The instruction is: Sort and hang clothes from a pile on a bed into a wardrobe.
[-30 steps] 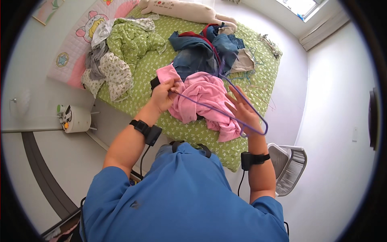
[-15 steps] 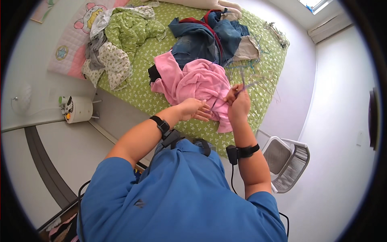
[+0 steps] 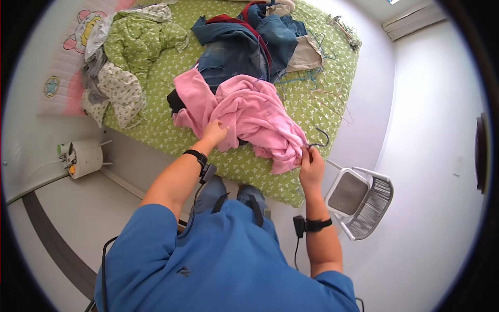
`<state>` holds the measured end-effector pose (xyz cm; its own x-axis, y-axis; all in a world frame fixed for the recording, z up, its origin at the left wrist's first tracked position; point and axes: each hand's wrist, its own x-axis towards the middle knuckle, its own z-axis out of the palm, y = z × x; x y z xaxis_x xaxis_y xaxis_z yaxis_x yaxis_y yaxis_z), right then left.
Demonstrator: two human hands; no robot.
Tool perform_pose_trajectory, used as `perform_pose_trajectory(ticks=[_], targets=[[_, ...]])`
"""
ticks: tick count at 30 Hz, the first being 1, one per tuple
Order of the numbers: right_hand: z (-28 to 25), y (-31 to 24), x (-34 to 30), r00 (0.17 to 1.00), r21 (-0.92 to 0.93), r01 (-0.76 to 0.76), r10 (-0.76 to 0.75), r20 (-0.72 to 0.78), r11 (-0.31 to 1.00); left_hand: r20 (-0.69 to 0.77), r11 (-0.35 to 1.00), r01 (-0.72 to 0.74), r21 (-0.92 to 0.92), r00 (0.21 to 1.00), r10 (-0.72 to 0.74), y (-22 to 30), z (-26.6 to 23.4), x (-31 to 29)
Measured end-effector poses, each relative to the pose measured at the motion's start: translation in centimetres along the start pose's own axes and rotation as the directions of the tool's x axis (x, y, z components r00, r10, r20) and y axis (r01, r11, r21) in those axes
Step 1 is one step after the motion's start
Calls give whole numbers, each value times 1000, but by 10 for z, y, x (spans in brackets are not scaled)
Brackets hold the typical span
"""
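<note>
A pink fleecy garment (image 3: pixel 249 112) lies crumpled on the near part of the bed. My left hand (image 3: pixel 214 132) is closed on a fold at its left front edge. My right hand (image 3: pixel 312 165) grips a dark clothes hanger (image 3: pixel 326 139) at the garment's right end, just below the hook. The hook sticks out past the bunched cloth; the hanger's body is hidden in the fabric. Behind the garment lies a blue denim jacket (image 3: pixel 228 60) with red edging.
Loose hangers (image 3: pixel 332 96) lie on the green patterned bed (image 3: pixel 171 122), right of the clothes. A beige cloth (image 3: pixel 305 54) lies beside the denim. Bedding (image 3: pixel 130 47) is heaped at the left. A grey chair (image 3: pixel 364 200) stands off the bed's right corner, a white bedside stand (image 3: pixel 87 158) at the left.
My right hand has brought the hanger down from above the garment to its right end, where the cloth now covers its body. My left hand has moved left and taken hold of the fabric.
</note>
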<state>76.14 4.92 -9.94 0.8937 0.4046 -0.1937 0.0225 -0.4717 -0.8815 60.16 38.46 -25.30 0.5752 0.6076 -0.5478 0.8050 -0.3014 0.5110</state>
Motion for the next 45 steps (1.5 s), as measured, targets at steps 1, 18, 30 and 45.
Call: perform_pose_trajectory(ticks=[1,18,30,45], targets=[[-1,6,-4,997,-122,56,-63,-51,991,13,1000,-5,-15,1000,5,10,9,6],[46,-1,26,876,-88,368,-313,367,926,89,923,-271,-275,948,305,7,-123,-10],[154,-99,32,406,175,66,-186,895,982,104,732,-651,-202,728,677,87,-262,-172],[-12,-321,20,715,93,278,-270,645,956,-548,675,-576,461,413,727,96,-337,-204]])
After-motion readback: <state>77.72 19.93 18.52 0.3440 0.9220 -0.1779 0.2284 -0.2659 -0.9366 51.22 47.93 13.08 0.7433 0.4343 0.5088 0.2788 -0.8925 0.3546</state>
